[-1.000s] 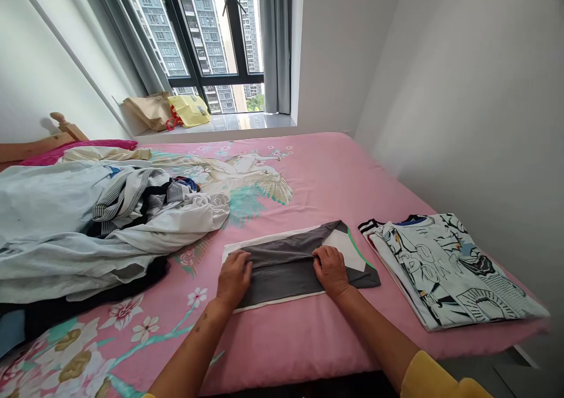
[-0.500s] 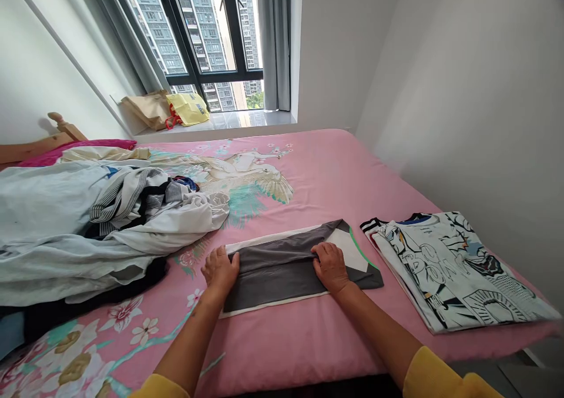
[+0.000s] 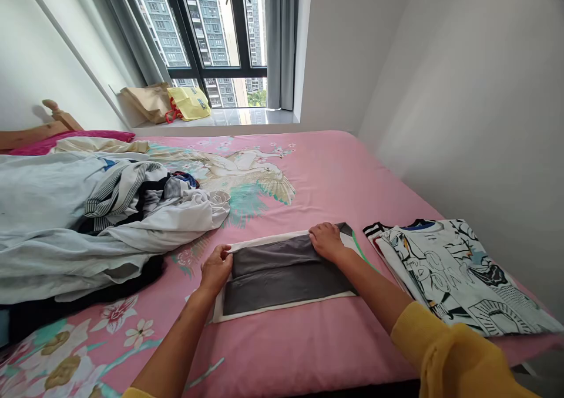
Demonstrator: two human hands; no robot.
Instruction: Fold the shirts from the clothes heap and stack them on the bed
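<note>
A folded grey-and-white shirt [image 3: 277, 286] lies lengthwise on the bed, its grey panel framed by white borders and a green trim at the right end. My left hand [image 3: 217, 269] pinches the upper left corner of the cloth between thumb and fingers. At the upper right part of the shirt, my right hand [image 3: 326, 241] has its fingers closed on the top edge, and its forearm covers some of the right end. Just right of that forearm is a stack of folded white printed T-shirts [image 3: 445, 263].
A loose heap of white, striped and black clothes [image 3: 145, 210] covers the bed's left side. The bed has a pink flowered sheet [image 3: 343, 175]. On the windowsill sit a brown paper bag [image 3: 150, 103] and a yellow bag [image 3: 190, 103]. A wall borders the right.
My right hand has moved up to the shirt's top edge, and my left hand has shifted slightly to its upper left corner. The grey panel lies flatter, with more white border showing.
</note>
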